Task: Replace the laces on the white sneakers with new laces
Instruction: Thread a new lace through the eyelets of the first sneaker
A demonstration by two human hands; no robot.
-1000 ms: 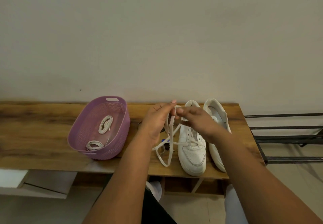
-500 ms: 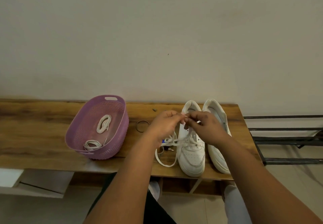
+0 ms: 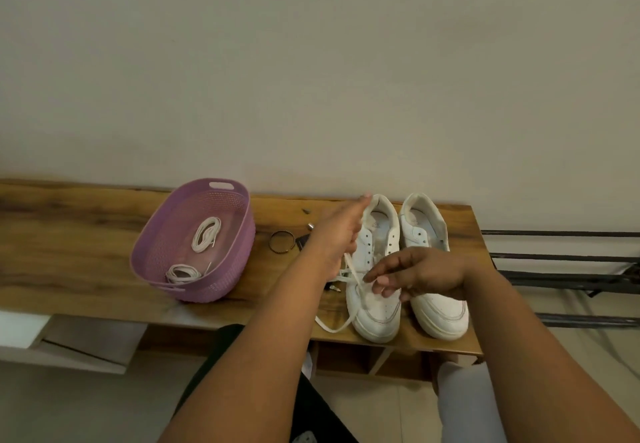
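My left hand point(image 3: 337, 235) grips the flat white lace point(image 3: 356, 278) beside the left white leather sneaker point(image 3: 375, 269) on the wooden bench point(image 3: 69, 245). My right hand's point(image 3: 420, 271) fingertips pinch the same lace above the toe. Two coiled white laces point(image 3: 206, 235) lie in the purple plastic basket point(image 3: 221, 269) farther left.

Plain beige wall point(image 3: 311, 62); wooden bench point(image 3: 69, 252) against it; black metal rack point(image 3: 571, 269) at right; pale tiled floor point(image 3: 86, 408).
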